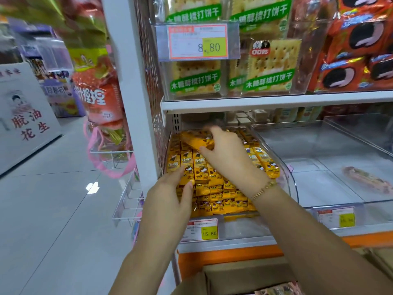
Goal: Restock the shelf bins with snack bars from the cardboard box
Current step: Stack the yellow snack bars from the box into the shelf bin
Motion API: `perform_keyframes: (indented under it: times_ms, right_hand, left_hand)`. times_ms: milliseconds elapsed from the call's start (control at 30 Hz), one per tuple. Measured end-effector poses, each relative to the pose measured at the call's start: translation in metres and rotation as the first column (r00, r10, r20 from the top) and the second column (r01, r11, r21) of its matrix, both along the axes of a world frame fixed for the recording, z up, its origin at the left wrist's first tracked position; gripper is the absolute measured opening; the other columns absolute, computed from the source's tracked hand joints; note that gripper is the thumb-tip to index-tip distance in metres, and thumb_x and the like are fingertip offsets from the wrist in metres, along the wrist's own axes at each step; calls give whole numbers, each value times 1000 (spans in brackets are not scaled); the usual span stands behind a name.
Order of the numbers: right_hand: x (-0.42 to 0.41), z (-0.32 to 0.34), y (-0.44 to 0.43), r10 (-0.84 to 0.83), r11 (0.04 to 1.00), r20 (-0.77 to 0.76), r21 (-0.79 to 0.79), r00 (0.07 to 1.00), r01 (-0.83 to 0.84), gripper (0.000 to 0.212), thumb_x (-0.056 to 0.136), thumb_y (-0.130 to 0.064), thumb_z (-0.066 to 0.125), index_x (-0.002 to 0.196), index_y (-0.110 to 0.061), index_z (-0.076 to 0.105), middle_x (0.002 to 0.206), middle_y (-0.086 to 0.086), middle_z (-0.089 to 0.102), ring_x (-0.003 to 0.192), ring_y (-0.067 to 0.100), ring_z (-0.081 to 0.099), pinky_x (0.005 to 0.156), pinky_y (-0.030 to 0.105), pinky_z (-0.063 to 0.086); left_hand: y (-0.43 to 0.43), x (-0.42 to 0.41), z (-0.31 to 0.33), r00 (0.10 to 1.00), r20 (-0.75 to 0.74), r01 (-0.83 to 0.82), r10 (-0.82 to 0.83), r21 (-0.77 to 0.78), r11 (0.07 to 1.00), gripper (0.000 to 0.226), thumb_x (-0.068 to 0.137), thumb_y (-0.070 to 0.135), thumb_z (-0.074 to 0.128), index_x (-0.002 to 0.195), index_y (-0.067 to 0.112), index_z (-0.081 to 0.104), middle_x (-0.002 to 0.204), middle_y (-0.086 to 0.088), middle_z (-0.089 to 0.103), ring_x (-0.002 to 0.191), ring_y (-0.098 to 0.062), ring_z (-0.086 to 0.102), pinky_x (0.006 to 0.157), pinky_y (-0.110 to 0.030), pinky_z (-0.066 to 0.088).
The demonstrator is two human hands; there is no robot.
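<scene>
On my feed, the right hand (225, 152) reaches over the far part of a clear bin (274, 154) on the lower shelf. Its grip is closed on one yellow bar (192, 141), pinched between thumb and fingers and tilted across the rows below. A gold bracelet (263, 189) sits on that wrist.

The left hand (170, 194) is at the bin's near left. Its grip is loose, with fairly straight fingers and the thumb touching the near ends of the packed snack bars (214, 188). The bars are yellow with dark chocolate pictures, and I cannot make out the white lettering.

A price tag (200, 229) on the bin front reads 15.80 on yellow. The next bin to the right (319, 150) holds one pinkish pack (368, 179), and its tag (337, 217) is too blurred to read.

On the shelf above, cracker packs (270, 67) carry a green band reading 木糖醇梳打饼干, behind a tag (198, 41) marked 8.80. Orange sandwich-biscuit packs (359, 50) are stacked to their right.

The cardboard box (244, 275) stands open at the bottom edge, near me. Far left, a white stand (29, 124) shows 脱油花生 in red.
</scene>
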State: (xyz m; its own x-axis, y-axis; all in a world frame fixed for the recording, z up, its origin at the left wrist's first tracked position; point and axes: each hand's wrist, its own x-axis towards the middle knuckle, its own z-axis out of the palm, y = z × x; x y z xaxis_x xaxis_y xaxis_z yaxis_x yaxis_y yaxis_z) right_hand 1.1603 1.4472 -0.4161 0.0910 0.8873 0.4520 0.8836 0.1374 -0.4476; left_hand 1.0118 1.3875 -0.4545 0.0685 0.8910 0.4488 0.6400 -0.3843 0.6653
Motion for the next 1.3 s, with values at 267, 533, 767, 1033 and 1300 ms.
perform_keyframes:
  times_ms: [267, 533, 767, 1033, 1300]
  right_hand:
    - [-22, -7, 60, 257, 957, 169, -184, 951, -226, 56, 86, -41, 66, 136, -21, 51, 128, 8, 60, 115, 26, 57, 96, 38, 48]
    - [-26, -13, 68, 269, 955, 220, -186, 938, -231, 46, 99, -31, 47, 143, -19, 39, 129, 13, 56, 117, 29, 54, 94, 37, 48]
    - [-28, -6, 63, 209, 967, 299, -202, 931, -153, 47, 96, -39, 52, 137, -19, 47, 127, 13, 56, 117, 30, 52, 93, 38, 48]
    - [4, 0, -43, 174, 980, 403, 16, 898, -197, 32, 92, -48, 54, 74, -21, 49, 77, -7, 45, 77, 14, 46, 65, 27, 31]
    - [63, -80, -151, 340, 904, 234, -348, 911, -248, 34, 88, -45, 62, 70, -18, 50, 63, -8, 44, 70, 15, 45, 65, 34, 36]
  left_hand:
    - [4, -6, -11, 977, -211, 32, -16, 72, 997, 38, 90, 16, 58, 128, 20, 59, 129, 3, 59, 117, -14, 54, 93, -14, 28]
    - [10, -13, -22, 970, -238, 83, -58, 94, 992, 34, 91, 24, 56, 124, 18, 62, 128, 4, 59, 117, -15, 55, 96, -19, 31]
    - [9, -10, -29, 958, -279, 101, -64, 119, 988, 40, 85, 31, 50, 117, 13, 67, 119, -1, 65, 110, -20, 60, 91, -23, 36]
    - [-25, -17, -28, 985, -127, 142, -113, 249, 958, 34, 88, 45, 45, 63, 21, 50, 62, 7, 52, 60, -13, 53, 54, -34, 46]
    - [-91, 0, -90, 827, -476, 269, -299, -133, 954, 30, 89, 50, 42, 73, 25, 47, 60, 5, 56, 68, -19, 60, 60, -32, 39]
